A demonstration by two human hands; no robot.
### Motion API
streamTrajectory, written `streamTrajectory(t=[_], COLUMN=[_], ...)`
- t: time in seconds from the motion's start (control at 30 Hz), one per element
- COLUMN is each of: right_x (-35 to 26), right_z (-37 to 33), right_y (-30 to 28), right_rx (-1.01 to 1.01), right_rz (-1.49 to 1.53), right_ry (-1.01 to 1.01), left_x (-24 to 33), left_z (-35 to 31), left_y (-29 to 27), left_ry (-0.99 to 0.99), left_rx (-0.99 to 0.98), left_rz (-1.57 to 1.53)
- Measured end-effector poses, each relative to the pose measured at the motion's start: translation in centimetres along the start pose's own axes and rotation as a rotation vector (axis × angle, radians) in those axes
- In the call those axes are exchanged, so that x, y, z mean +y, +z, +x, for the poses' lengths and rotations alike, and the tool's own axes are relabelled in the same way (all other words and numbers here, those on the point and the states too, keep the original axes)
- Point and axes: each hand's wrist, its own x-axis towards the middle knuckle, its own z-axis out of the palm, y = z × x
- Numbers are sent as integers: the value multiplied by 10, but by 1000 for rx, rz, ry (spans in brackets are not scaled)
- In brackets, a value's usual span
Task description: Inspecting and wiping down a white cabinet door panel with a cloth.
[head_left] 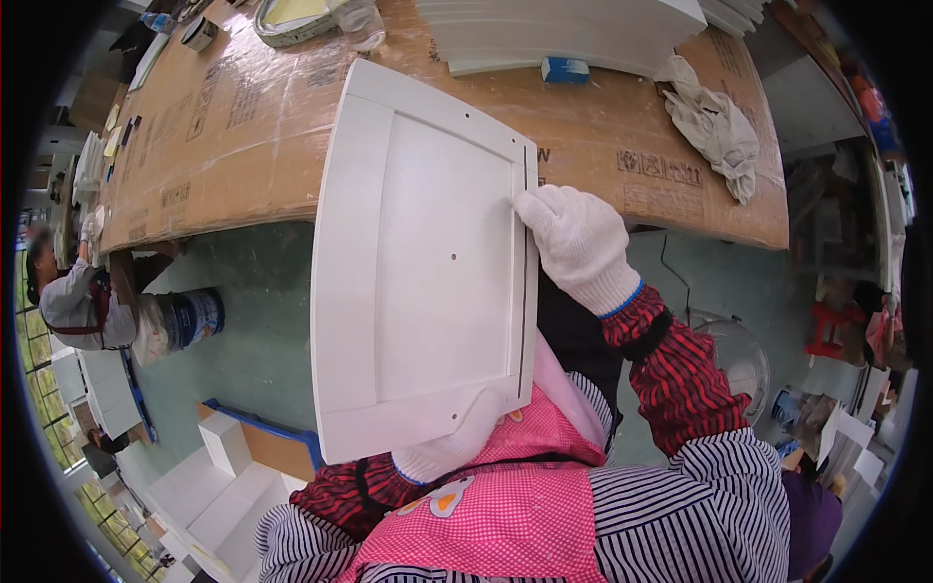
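A white framed panel [447, 223], like a cabinet door, is held tilted in front of me. It has a recessed middle, a few small holes and a dark groove along its right edge. My left hand [457, 437], in a white knit glove, grips the lower edge; some of its fingers are hidden behind the panel. At the right edge, beside the groove, my right hand [575, 238], also gloved, is closed with its fingertips pressed on the frame. Whether something small sits under those fingertips is hidden.
Beyond the panel stands a cardboard-covered table [262, 146] with a stack of white boards [564, 29], a small blue block [565, 70] and a crumpled white cloth [714, 126]. At left, a person [87, 291] works near a dark bucket [194, 316]. White box parts [219, 496] lie lower left.
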Motion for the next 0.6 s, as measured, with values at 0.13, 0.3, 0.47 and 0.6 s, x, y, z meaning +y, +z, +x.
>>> streamTrajectory(t=[0.13,0.3,0.47,0.6], right_x=[-25,-66,-50,6], right_z=[-24,-58,-47,3], right_y=[-13,-44,-35,-1], right_rx=[-35,-205,-141,139], right_rz=[72,138,365,356], right_ry=[-24,-98,8,349], left_x=[-4,-9,-3,-10], left_z=[-1,1,-9,-15], left_y=[1,-7,-11,-8], left_ry=[66,262,95,-59], left_rx=[39,106,102,222], left_rz=[-54,300,175,-242])
